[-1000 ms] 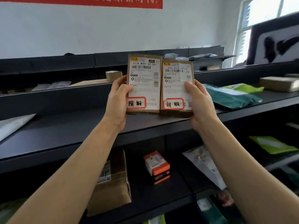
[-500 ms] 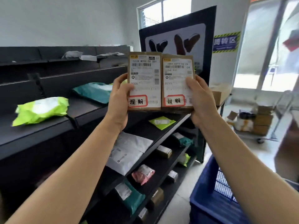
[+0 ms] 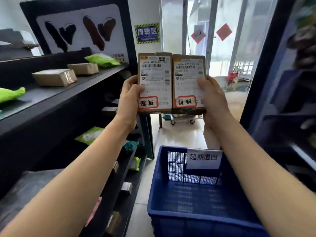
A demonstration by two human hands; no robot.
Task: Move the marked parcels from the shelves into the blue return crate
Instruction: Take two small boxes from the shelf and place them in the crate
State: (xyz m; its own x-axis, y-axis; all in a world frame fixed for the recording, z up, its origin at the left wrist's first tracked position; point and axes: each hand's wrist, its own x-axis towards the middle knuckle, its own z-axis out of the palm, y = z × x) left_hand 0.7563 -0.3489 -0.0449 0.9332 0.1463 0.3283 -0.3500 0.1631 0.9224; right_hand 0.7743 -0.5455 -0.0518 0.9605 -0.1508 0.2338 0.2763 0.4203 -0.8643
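I hold two small brown cardboard parcels side by side at chest height, labels facing me. My left hand [image 3: 128, 98] grips the left parcel [image 3: 156, 77] by its left edge. My right hand [image 3: 212, 98] grips the right parcel [image 3: 187, 76] by its right edge. Each white label carries a red-bordered sticker with handwritten characters near its bottom. The blue return crate [image 3: 171, 202] stands on the floor below and in front of the parcels, with a white paper sign [image 3: 203, 159] on its far wall. No parcels show in the visible part of its interior.
Dark shelves [image 3: 56, 101] run along my left with brown boxes [image 3: 54, 77] and green bags [image 3: 102, 60]. Another dark rack [image 3: 282, 100] rises on my right. Past the crate, a wheeled cart [image 3: 181, 119] stands before glass doors.
My view has swung right, from facing the shelf to looking down the aisle, bringing the blue crate fully into sight. Both hands keep the same hold on the two parcels.
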